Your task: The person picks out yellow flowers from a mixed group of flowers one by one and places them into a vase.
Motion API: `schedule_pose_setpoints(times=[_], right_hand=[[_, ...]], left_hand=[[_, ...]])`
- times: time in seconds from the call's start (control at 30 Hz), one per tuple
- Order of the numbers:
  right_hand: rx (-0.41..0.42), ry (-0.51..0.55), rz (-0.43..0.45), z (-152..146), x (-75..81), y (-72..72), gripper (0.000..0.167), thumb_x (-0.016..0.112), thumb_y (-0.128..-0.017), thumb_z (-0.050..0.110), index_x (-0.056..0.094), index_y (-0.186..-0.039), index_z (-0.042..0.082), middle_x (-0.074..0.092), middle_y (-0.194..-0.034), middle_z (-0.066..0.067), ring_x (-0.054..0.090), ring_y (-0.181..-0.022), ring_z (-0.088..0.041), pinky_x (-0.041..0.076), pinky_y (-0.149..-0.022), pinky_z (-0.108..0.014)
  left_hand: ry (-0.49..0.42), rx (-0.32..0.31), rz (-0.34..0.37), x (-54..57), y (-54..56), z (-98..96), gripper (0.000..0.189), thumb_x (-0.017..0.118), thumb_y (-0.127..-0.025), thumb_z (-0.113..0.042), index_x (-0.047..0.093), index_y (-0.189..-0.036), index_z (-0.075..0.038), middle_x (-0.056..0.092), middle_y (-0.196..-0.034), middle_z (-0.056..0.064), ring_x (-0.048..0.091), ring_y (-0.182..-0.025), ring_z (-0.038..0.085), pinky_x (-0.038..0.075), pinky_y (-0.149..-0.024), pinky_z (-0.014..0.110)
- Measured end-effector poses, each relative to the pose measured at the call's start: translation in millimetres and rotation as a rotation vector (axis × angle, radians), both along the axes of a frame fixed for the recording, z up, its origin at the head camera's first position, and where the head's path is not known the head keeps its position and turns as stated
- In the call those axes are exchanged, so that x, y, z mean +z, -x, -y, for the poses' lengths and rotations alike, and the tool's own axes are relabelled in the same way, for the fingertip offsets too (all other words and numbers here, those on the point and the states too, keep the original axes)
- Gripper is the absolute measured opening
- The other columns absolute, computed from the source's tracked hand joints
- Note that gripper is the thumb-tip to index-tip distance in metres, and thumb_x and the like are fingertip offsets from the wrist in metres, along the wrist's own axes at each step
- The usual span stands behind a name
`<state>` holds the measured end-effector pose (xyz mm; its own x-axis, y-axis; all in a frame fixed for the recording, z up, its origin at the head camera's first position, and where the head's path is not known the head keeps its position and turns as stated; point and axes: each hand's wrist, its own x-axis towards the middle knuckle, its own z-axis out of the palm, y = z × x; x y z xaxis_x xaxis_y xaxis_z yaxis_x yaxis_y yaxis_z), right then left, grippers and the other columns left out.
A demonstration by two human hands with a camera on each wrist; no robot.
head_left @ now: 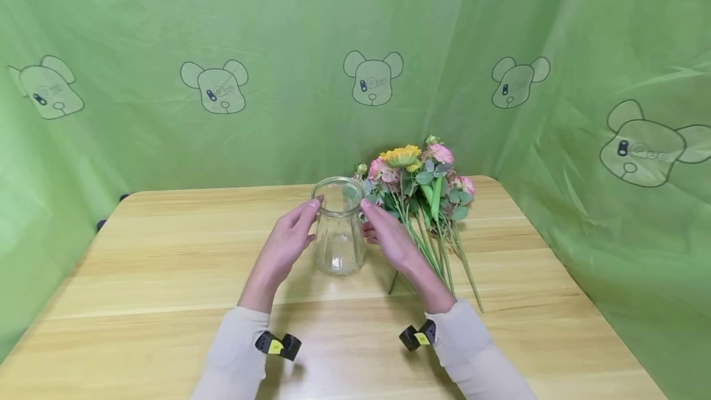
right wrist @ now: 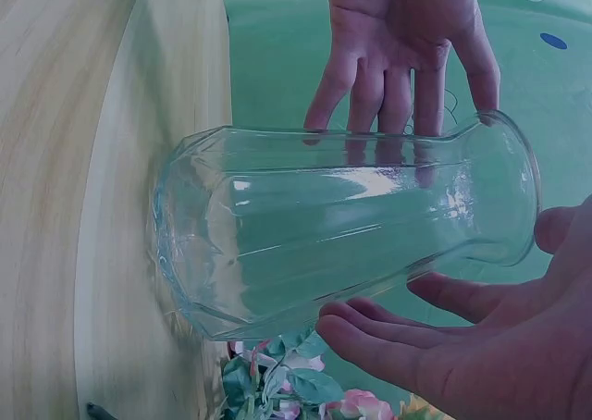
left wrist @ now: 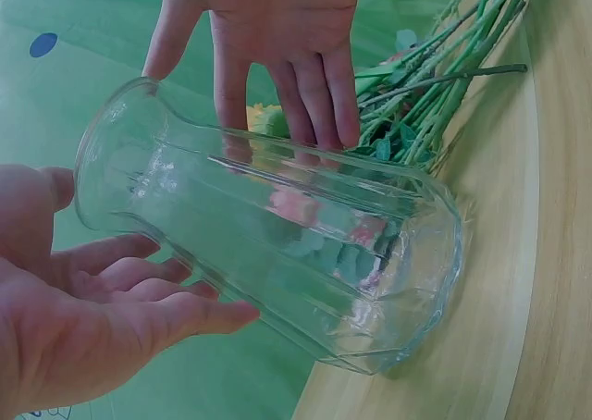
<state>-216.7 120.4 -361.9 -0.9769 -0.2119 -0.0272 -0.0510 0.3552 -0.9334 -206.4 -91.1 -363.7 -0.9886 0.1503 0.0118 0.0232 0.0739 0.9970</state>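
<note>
Left grip point(head_left: 290, 232) and right grip point(head_left: 387, 238), both spread, touch the vase point(head_left: 340, 245) from left and right; equal, light pressure should suit, so it does not slip

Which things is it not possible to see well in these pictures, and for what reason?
Head view: parts of the stems are hidden behind the right hand.
Head view: any lettering on the yellow tags is too small to read.
Right wrist view: the flowers are cut off by the bottom edge.
Left wrist view: some flowers are distorted by the glass vase; the left edge cuts off the left hand.
</note>
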Motion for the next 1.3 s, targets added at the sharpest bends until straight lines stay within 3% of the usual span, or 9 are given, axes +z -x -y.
schedule_pose_setpoints(times=[0.73,1.3], right_hand=[[0.003,-0.027,-0.028,0.7,1.3,-1.5,0.075,0.027,-0.106,0.062,0.04,-0.154,0.006,0.062,-0.127,-0.027,0.063,-0.118,-0.039,0.053,-0.107,-0.053],[0.026,-0.033,0.001,-4.8,5.0,-1.2,0.076,0.029,-0.106,0.062,0.04,-0.153,0.004,0.063,-0.127,-0.027,0.063,-0.119,-0.04,0.053,-0.107,-0.053]], left_hand=[[0.004,0.061,-0.017,-0.5,-2.3,-5.8,0.063,0.042,-0.104,-0.058,0.051,-0.149,-0.015,0.047,-0.157,0.0,0.04,-0.148,0.027,0.041,-0.119,0.05],[-0.021,0.03,-0.042,-3.2,1.3,1.9,0.06,0.048,-0.104,-0.054,0.055,-0.146,-0.012,0.049,-0.155,0.002,0.043,-0.146,0.027,0.046,-0.115,0.048]])
